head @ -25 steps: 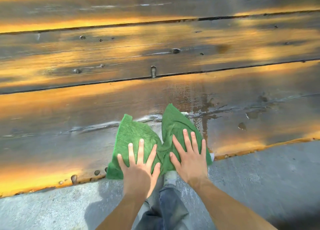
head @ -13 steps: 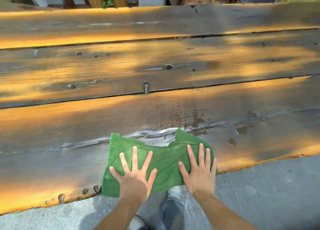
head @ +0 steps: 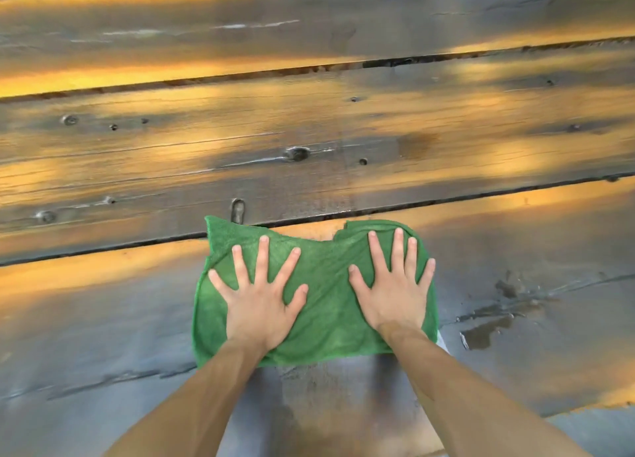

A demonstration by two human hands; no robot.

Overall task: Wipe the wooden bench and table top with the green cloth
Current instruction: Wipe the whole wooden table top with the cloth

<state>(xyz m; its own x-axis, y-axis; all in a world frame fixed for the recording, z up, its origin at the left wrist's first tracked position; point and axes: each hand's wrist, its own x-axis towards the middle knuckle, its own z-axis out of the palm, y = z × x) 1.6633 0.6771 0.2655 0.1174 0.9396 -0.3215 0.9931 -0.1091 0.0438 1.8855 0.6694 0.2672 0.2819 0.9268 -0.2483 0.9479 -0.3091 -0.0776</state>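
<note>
Both bare forearms reach forward side by side. The left hand lies palm down with its fingers straight and spread wide. The right hand lies flat likewise, fingers straight and closer together, thumb out toward the left.

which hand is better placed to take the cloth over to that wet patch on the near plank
Right. The right hand presses flat on the green cloth at its right side, the side nearest the wet patch; the left hand lies flat further away.
</note>
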